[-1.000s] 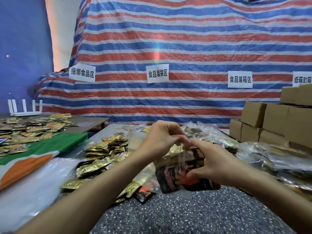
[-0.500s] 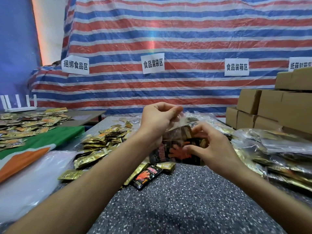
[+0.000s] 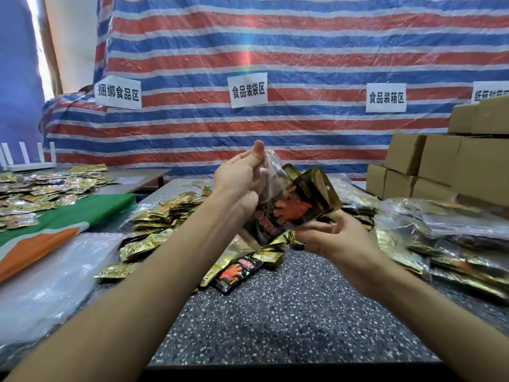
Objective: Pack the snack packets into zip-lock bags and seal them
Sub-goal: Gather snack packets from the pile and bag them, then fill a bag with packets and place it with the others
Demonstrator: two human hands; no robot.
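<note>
Bag pinched at mouth by left hand, gripped underneath by right hand; could spill packets if tilted before sealing.

The scene is taken in from a single wide-angle view, worn at head height and aimed forward and slightly down. Both forearms are seen running in from the bottom corners. The left hand and right hand are caught close, near mid-frame. Below them the speckled tabletop is looked down on; beyond them the striped tarp is faced squarely.
</note>
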